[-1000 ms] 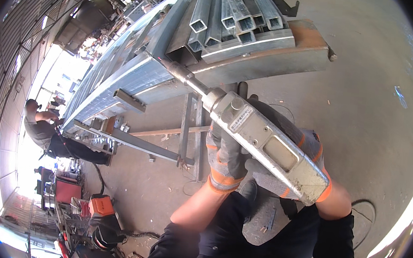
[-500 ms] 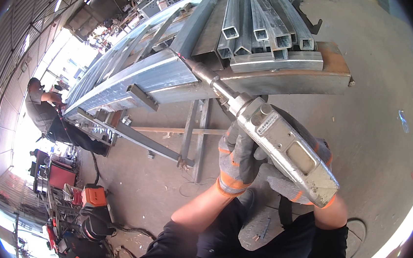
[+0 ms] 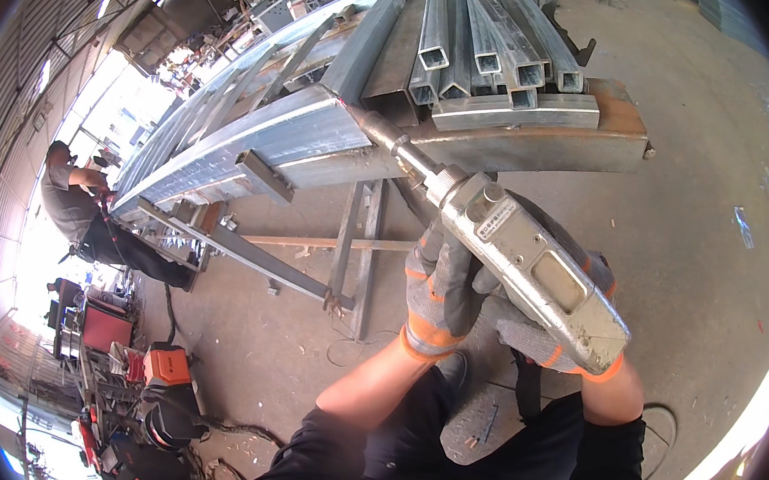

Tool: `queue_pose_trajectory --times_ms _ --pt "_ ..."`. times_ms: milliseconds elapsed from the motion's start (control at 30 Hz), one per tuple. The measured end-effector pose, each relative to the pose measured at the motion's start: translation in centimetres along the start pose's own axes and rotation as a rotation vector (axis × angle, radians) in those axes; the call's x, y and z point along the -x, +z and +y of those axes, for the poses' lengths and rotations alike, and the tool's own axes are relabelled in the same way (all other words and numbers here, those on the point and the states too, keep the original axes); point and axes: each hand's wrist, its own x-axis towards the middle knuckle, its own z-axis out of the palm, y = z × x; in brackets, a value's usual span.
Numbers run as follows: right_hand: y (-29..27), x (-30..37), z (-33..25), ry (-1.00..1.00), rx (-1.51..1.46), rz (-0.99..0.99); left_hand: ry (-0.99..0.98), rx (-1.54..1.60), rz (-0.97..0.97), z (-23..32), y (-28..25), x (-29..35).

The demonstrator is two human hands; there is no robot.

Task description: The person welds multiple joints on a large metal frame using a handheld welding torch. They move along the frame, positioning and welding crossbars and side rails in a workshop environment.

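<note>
Silver-grey, long boxy metal hand tool: held in the air, slanting from near right to far left. Judged handling: rigid, fairly heavy, most of the mass probably in the wide near part; smooth flanks might slip a little in a glove. Casing looks sturdy; the slim metal nose is likely the more delicate end. Best hold, estimated: one hand round the body, the other supporting just short of the ribbed round metal collar, both clear of the nose.

Right hand in a grey knit glove with orange trim: nearest, wrapped round the body from behind and beneath, closed on it; part of the fingers hidden.

Left hand in a matching grey-and-orange glove: farther forward, left of the body, fingers bunched close under the collar; tips hidden, cannot tell whether they grip.

Nose projects past all fingers. Its end is just beside the corner of a bright galvanised steel beam; contact cannot be told. Small red spot at that corner. Hollow square grey steel tubes lie stacked beyond, to the right.
</note>
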Motion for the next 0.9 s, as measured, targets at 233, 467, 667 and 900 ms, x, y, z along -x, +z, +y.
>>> queue_pose_trajectory --times_ms 233,467,667,900 --pt "0.0 0.0 0.0 -0.002 0.021 -0.006 0.059 -0.088 -0.054 -0.8 -0.4 0.1" --pt "-0.1 -0.1 -0.1 -0.003 0.049 -0.016 0.045 -0.035 -0.039 -0.6 -0.3 0.1" --pt "-0.2 -0.1 0.0 -0.008 0.072 -0.016 0.133 -0.226 -0.051 -0.4 -0.8 -0.1" --pt "-0.2 0.2 0.3 -0.016 0.03 0.026 0.105 -0.218 -0.071 -0.9 -0.8 0.3"
